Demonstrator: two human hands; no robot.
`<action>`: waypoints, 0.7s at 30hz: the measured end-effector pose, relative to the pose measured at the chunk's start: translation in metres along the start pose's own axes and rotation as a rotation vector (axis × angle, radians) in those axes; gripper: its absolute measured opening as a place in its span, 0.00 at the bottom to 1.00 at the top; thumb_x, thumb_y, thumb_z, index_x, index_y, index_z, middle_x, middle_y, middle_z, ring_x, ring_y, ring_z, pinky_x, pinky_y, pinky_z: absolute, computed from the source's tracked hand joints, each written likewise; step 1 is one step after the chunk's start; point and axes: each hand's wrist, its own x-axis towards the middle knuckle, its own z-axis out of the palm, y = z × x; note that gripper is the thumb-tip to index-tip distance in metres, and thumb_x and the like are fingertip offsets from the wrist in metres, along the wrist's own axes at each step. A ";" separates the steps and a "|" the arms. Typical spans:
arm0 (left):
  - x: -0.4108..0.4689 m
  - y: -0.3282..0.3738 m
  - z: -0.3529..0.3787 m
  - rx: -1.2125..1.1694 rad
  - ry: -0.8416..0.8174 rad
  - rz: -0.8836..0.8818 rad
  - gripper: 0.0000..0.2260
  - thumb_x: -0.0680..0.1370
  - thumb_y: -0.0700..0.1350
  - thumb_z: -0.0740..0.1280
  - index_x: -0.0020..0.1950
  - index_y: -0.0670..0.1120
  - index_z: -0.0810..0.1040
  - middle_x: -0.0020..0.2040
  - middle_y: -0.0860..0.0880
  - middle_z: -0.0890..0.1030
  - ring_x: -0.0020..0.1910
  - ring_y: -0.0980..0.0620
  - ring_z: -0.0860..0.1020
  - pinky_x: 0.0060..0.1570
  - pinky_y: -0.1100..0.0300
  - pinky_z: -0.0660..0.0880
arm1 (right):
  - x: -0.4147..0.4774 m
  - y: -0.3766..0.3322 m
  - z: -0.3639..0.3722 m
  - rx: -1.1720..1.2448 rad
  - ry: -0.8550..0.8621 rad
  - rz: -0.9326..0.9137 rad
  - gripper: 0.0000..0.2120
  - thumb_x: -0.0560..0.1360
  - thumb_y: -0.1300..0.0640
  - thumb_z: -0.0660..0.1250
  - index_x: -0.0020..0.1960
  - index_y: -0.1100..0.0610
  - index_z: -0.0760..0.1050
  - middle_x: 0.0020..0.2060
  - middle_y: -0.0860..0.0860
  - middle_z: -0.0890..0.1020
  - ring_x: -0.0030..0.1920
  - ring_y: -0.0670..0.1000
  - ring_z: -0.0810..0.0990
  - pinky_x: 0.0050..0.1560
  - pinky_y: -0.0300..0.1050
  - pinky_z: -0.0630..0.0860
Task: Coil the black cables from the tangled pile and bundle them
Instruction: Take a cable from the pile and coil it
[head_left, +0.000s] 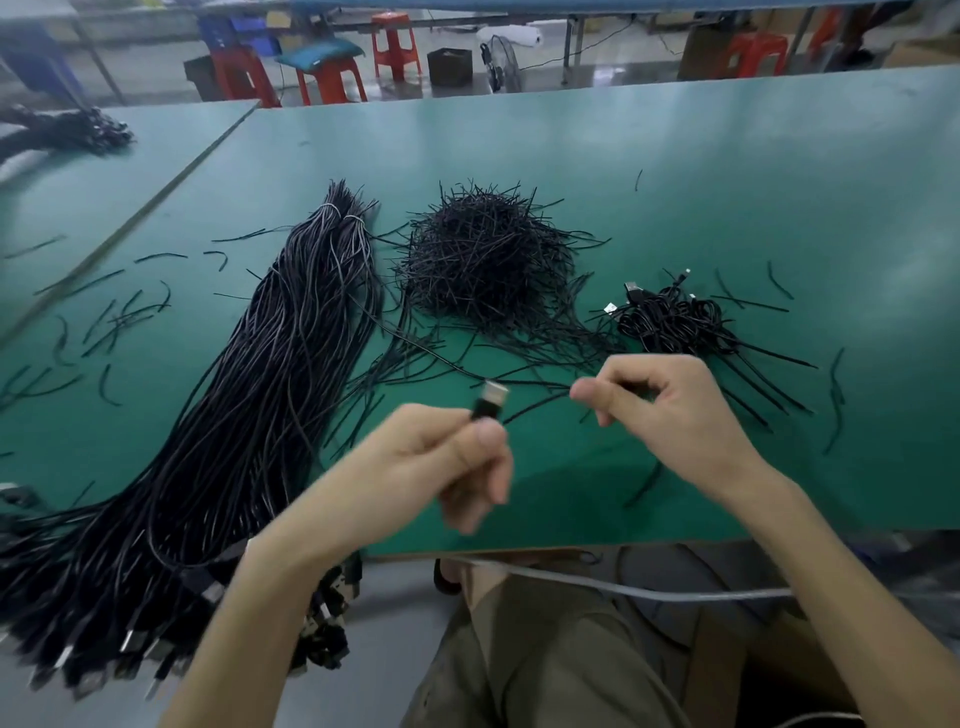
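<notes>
A long bundle of straight black cables (270, 364) lies on the left of the green table (727, 208), its USB plugs hanging over the near edge. My left hand (441, 467) pinches the black USB plug (488, 402) of one cable, metal tip pointing up. My right hand (665, 410) pinches the same thin cable a little to the right, fingers curled. The cable (415, 345) trails back toward the bundle. A heap of short black twist ties (488, 260) sits in the middle. A small stack of coiled, tied cables (670, 317) lies to the right.
Loose twist ties (119, 317) are scattered across the left of the table and around the coiled stack. Another dark cable pile (67, 130) rests on the neighbouring table at far left. Red stools (332, 78) and boxes stand beyond the table. A grey cord (623, 587) crosses my lap.
</notes>
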 end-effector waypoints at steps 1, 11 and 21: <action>0.005 -0.001 0.008 0.109 -0.005 -0.008 0.19 0.84 0.56 0.59 0.43 0.47 0.82 0.35 0.50 0.84 0.34 0.52 0.82 0.40 0.64 0.74 | 0.003 -0.005 0.003 0.045 0.019 -0.013 0.22 0.78 0.42 0.69 0.31 0.53 0.75 0.23 0.48 0.70 0.25 0.45 0.64 0.30 0.36 0.61; 0.032 -0.010 0.043 -0.629 0.436 0.028 0.24 0.85 0.54 0.56 0.71 0.38 0.76 0.70 0.47 0.79 0.73 0.50 0.74 0.71 0.55 0.71 | -0.011 -0.036 0.062 -0.140 -0.015 -0.221 0.17 0.84 0.54 0.60 0.42 0.62 0.78 0.36 0.51 0.80 0.38 0.52 0.77 0.44 0.46 0.74; 0.003 0.030 0.017 -0.595 0.418 0.274 0.21 0.84 0.54 0.56 0.32 0.49 0.70 0.27 0.53 0.67 0.26 0.53 0.63 0.31 0.61 0.64 | 0.015 0.011 0.052 -0.656 0.117 -0.410 0.25 0.83 0.44 0.58 0.33 0.59 0.72 0.29 0.50 0.73 0.33 0.54 0.72 0.48 0.52 0.77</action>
